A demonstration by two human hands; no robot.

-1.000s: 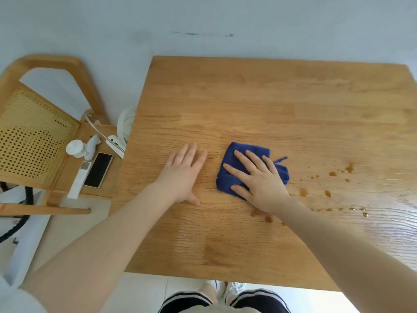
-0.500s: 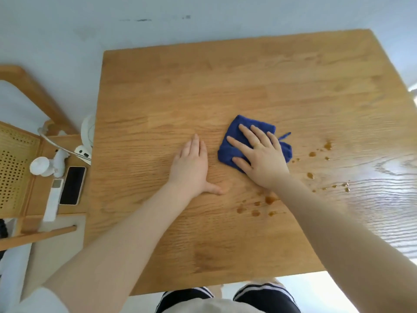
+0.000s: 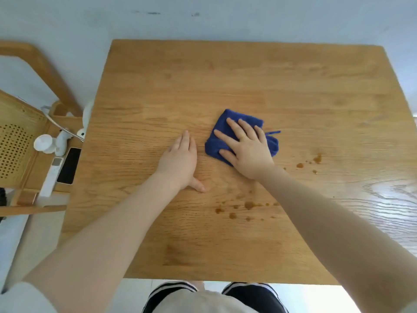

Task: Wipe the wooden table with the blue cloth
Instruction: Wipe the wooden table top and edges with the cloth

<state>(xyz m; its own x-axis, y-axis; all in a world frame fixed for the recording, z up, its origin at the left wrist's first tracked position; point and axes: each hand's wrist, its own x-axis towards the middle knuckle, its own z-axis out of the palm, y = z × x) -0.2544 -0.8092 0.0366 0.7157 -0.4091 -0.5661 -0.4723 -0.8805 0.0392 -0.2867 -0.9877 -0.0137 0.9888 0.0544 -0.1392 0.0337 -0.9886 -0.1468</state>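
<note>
Brown drips (image 3: 249,204) spot the wooden table (image 3: 225,86) near its front edge. Just past them, the left hand (image 3: 180,160) lies flat, fingers straight, grasping nothing; the right hand (image 3: 248,152) presses flat on the blue cloth (image 3: 220,141) mid-table. Bare wood stretches beyond.

On the worktop (image 3: 225,75), the cloth (image 3: 222,137) lies under the right hand (image 3: 248,152), with the left hand (image 3: 180,161) flat just to its left. Spill spots (image 3: 248,205) sit nearer the person; a phone (image 3: 68,162) rests on the chair (image 3: 40,168) left of the worktop.

Both arms reach forward, left grip (image 3: 180,158) and right grip (image 3: 247,152) flat.
</note>
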